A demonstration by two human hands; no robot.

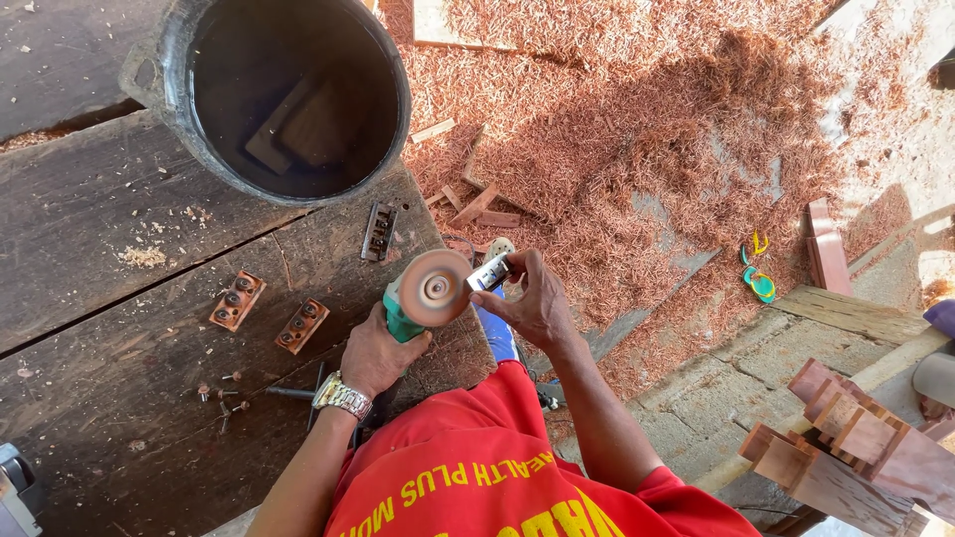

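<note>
We are holding a green angle grinder [406,310] in our left hand [376,353], fingers wrapped tight around its body, with the sanding disc [434,287] facing up toward us, and we are pressing a small shiny metal piece [488,273] against the disc's edge with our right hand [534,303], pinched between thumb and fingertips. Both hands are working close together, just above the near edge of the dark wooden bench [119,328]. To the left of our left hand, two copper-coloured fittings [238,299] are lying on the bench with a few loose screws [221,393] nearer us; beyond the hands a flat grey metal plate [379,232] is resting, and farther out a black bucket [284,94] is standing. To the right, the floor is carrying a thick spread of reddish wood shavings [657,129]. We are judging the risks as these: our fingertips are sitting very near the disc, so a slip could bring them onto it; the small piece could snag and fly from so light a pinch; and sparks could be landing in those dry shavings.
</note>
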